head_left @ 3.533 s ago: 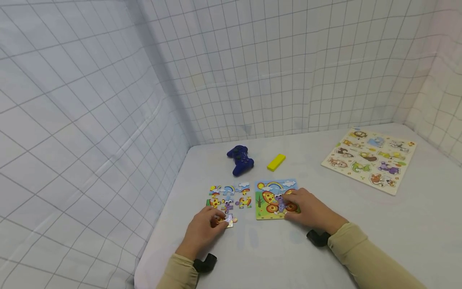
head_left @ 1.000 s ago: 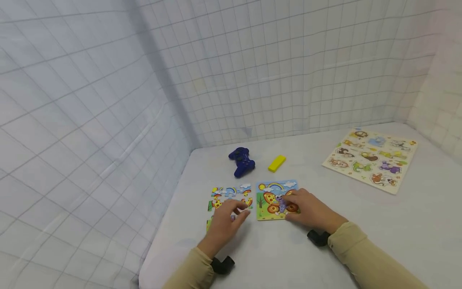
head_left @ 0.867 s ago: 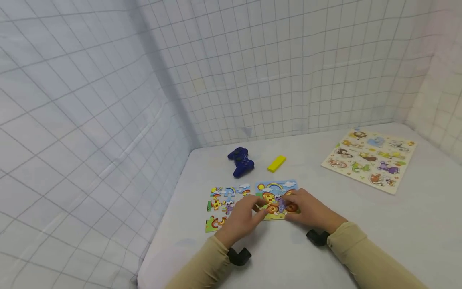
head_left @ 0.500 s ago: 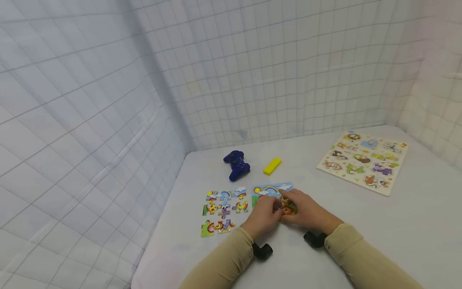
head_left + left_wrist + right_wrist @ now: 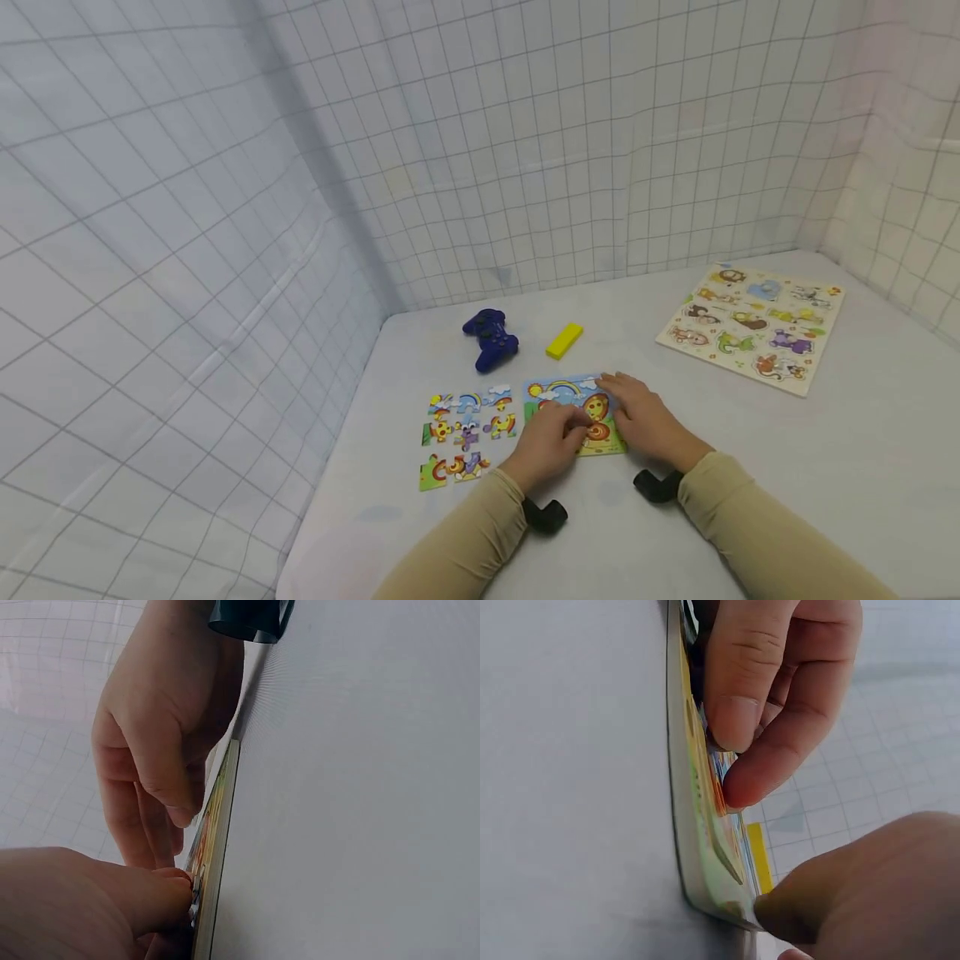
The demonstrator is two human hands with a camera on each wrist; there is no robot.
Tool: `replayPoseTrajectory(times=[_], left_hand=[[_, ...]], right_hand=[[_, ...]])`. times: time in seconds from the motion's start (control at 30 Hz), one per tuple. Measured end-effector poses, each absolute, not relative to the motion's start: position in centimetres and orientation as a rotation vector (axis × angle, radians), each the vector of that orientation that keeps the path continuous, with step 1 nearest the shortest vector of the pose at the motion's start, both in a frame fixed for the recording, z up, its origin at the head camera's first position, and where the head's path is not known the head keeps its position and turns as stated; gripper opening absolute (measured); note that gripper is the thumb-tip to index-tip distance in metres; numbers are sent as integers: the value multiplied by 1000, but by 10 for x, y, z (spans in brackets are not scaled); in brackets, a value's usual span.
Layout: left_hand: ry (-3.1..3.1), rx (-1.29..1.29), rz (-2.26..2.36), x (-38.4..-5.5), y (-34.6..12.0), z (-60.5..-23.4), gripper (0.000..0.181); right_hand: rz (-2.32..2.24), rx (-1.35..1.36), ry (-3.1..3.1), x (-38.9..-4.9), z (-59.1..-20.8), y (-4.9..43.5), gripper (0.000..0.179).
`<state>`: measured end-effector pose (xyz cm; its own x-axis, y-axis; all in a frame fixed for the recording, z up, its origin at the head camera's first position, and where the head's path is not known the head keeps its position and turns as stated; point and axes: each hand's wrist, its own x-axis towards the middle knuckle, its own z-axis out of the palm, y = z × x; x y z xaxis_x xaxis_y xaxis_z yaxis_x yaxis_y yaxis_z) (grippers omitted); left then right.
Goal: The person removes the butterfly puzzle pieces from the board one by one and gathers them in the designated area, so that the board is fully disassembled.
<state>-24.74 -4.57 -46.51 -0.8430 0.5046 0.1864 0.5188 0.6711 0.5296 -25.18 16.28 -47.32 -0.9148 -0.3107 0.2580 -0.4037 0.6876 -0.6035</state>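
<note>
My left hand (image 5: 551, 440) is over the lower part of the butterfly puzzle board (image 5: 558, 388). Its thumb and index finger close on a puzzle piece (image 5: 718, 793) at the board's surface, mostly hidden by the fingers. My right hand (image 5: 648, 421) lies along the board's right edge with its fingers extended, a fingertip touching the board's corner in the right wrist view. Left of the board, several loose puzzle pieces (image 5: 467, 433) lie in rows, two of them in the nearest row.
A blue game controller (image 5: 491, 340) and a yellow block (image 5: 564, 341) lie behind the puzzle. At the right back is a larger animal puzzle board (image 5: 750, 327). White grid-lined cloth (image 5: 525, 167) hangs at the back and sides of the table (image 5: 750, 467).
My left hand has moved right from the loose pieces onto the butterfly board. My right hand, earlier over the board's middle, has straightened its fingers and shifted to the right edge.
</note>
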Motion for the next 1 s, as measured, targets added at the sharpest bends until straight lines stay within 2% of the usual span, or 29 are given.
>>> replayPoseTrajectory(times=[0.27, 0.47, 1.0], left_hand=[[-2876, -815, -954, -252, -46, -466, 20], [-2902, -801, -908, -256, -45, -468, 13], [-2877, -799, -906, -258, -45, -470, 10]], right_hand=[[979, 633, -2788, -252, -474, 164, 49], [942, 608, -2808, -251, -474, 162, 49], [918, 584, -2833, -254, -477, 160, 49]])
